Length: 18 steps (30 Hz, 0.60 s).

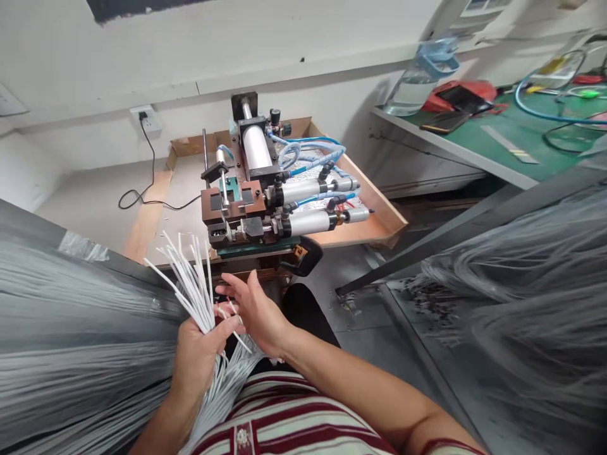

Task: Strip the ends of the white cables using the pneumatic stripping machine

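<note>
My left hand (pixel 199 354) is closed round a bundle of white cables (pixel 196 297), whose loose ends fan upward toward the machine. Lower down, the lengths of the bundle run across my lap. Just right of it is my right hand (pixel 258 313), fingers apart and thumb raised, palm turned to the bundle. A few single cable ends (pixel 241 341) stick out between the two hands, one with a reddish tip. Beyond my hands stands a pneumatic machine (pixel 241 208) with silver cylinders, brown blocks and blue air hoses.
The machine sits in a shallow wooden tray (pixel 379 215) with white scraps. Masses of grey-white cable (pixel 85 328) hang at the left, and more cable (pixel 531 303) lies at the right. A green-topped table (pixel 502 139) holds a water jug (pixel 412 82), a phone and red cloth-like material.
</note>
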### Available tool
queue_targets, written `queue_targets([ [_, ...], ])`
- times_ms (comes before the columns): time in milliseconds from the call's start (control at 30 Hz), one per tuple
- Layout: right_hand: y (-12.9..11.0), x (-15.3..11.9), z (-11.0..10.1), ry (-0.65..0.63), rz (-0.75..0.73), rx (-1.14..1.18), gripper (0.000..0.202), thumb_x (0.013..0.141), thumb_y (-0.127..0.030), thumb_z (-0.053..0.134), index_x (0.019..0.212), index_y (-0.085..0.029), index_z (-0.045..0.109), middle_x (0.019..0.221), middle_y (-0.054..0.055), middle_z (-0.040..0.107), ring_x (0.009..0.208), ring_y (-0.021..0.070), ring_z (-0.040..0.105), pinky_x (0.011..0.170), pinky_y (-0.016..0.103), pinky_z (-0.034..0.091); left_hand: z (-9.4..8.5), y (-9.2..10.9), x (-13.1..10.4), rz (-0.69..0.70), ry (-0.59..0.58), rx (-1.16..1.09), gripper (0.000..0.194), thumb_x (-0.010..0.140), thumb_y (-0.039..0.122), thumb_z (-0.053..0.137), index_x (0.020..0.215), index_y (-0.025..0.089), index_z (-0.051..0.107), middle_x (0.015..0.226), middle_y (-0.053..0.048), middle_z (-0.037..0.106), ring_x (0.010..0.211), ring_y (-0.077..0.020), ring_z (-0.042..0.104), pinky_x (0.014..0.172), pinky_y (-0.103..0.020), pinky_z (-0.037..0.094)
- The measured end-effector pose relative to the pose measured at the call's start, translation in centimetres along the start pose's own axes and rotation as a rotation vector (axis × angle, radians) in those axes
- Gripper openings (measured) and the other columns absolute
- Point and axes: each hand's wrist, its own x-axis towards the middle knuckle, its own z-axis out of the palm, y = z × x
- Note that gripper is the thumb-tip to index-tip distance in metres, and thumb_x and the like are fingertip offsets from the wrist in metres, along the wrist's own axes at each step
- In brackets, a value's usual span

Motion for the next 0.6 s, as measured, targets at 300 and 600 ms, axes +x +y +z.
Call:
queue_targets([
  [300, 1.3, -0.9, -1.8, -0.009, -0.256, -0.454, 0.041, 0.076, -0.05, 0.042, 0.109, -0.027, 0.047, 0.114, 0.006, 0.044, 0.096, 0.019, 0.044, 0.064, 0.027, 0.04, -1.5, -0.2, 0.8, 0.115, 0.209, -0.104, 0.019, 0.058, 0.022, 0.066, 0.055, 0.017, 0.048, 0.05, 0.007, 0.043, 0.039, -0.0052, 0.032, 0.037, -0.022, 0.022],
  [600, 1.9, -0.6, -3.5, -0.12, -0.411, -0.985, 0.015, 0.074, -0.027, 0.053, 0.074, -0.02, 0.066, 0.067, 0.002, 0.058, 0.065, 0.0147, 0.052, 0.062, 0.026, 0.038, -2.3, 0.4, 1.9, 0.061, 0.305, -0.271, 0.02, 0.056, 0.021, 0.067, 0.071, 0.015, 0.057, 0.065, 0.001, 0.057, 0.049, -0.0085, 0.046, 0.035, -0.021, 0.024],
])
